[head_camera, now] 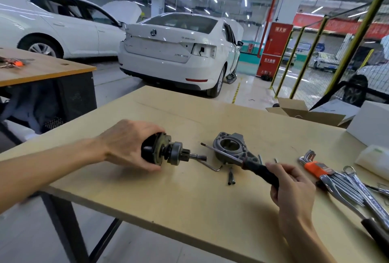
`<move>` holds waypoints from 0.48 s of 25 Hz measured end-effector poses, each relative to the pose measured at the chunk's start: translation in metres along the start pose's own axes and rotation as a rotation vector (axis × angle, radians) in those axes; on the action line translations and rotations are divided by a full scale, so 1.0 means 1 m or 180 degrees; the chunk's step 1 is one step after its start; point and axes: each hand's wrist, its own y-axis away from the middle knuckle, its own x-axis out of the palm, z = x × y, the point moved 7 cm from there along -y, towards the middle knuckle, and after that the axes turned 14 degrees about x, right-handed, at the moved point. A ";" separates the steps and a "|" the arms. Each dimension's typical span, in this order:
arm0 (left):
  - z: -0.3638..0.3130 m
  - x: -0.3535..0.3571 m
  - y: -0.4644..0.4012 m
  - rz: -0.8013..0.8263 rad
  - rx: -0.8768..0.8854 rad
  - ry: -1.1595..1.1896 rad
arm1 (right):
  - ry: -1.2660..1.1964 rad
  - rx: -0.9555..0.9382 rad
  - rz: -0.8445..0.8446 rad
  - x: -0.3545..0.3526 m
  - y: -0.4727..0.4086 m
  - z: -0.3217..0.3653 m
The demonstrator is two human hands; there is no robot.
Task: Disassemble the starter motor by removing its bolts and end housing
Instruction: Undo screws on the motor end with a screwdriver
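Observation:
The starter motor (pixel 168 152) lies on its side on the wooden table (pixel 189 210), its pinion shaft pointing right. My left hand (pixel 128 142) grips its black body from behind. The grey end housing (pixel 231 146) lies apart on the table, just right of the shaft. My right hand (pixel 290 187) holds a screwdriver (pixel 248 162) by its black handle, the shank reaching up-left across the housing. A bent hex key (pixel 212 167) lies below the shaft. Loose dark bolts (pixel 231 176) lie in front of the housing.
An orange-holdered hex key set (pixel 311 163) and several chrome wrenches (pixel 349 191) lie at the right. White boxes (pixel 370 123) and open cardboard (pixel 305 111) stand at the back right. White cars (pixel 179 52) and another workbench (pixel 42 69) are beyond.

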 end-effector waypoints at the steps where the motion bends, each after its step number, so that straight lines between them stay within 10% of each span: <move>1: 0.008 -0.003 0.000 0.0091 -0.0185 0.0219 | -0.0004 0.0006 0.0000 0.001 -0.001 0.000; 12: 0.109 0.026 -0.021 0.1998 -0.2020 0.2437 | -0.0094 0.0329 0.0042 0.009 -0.008 -0.006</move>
